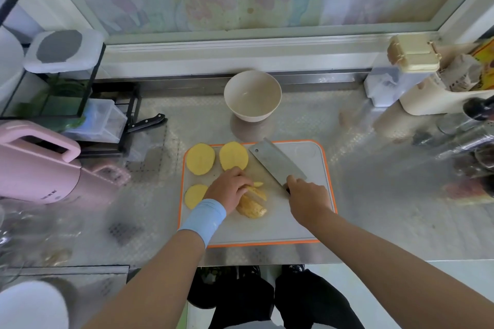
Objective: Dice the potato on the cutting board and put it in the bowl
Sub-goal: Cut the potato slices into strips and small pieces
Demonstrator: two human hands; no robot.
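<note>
A white cutting board with an orange rim lies on the steel counter. Three yellow potato slices lie flat on its left side: one at the top left, one beside it, one lower left. My left hand, with a blue wristband, presses down on the remaining potato chunk, which has a few cut strips at its top. My right hand grips the handle of a cleaver, its blade pointing up and left over the board. An empty beige bowl stands behind the board.
A pink appliance sits at the left. A black rack with clear containers and a black-handled knife stands left of the bowl. Cream containers and metal utensils crowd the right. The counter's front edge runs just below the board.
</note>
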